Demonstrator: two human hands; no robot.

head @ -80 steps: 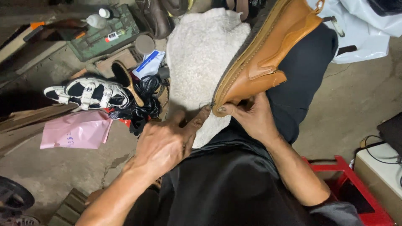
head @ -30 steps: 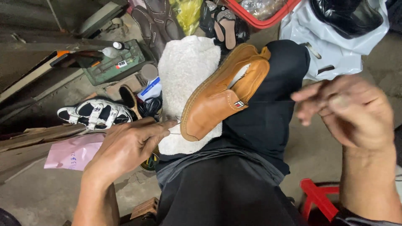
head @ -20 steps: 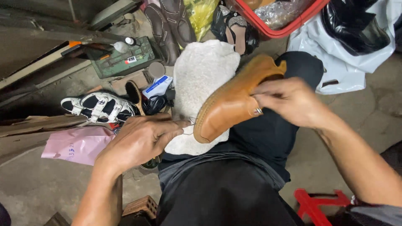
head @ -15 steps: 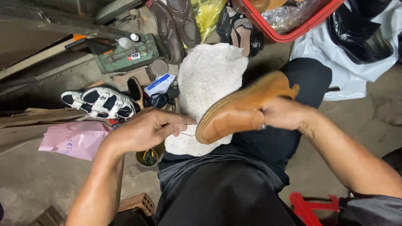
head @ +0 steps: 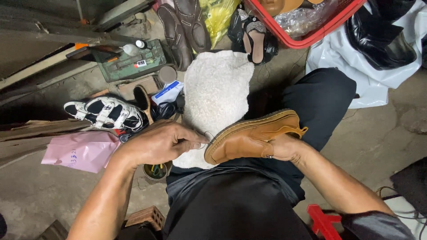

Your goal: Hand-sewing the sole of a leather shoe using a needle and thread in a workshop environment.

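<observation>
On my lap, my right hand [head: 284, 149] grips the heel of a tan shoe [head: 253, 138] while my left hand [head: 160, 142] pinches a thin hooked tool [head: 208, 137] at its toe. Keeping the shoe braced against the white fleece cloth [head: 215, 93] should steady each pull. Sandals [head: 104, 113] crowd the floor's left side; the right lies more open.
</observation>
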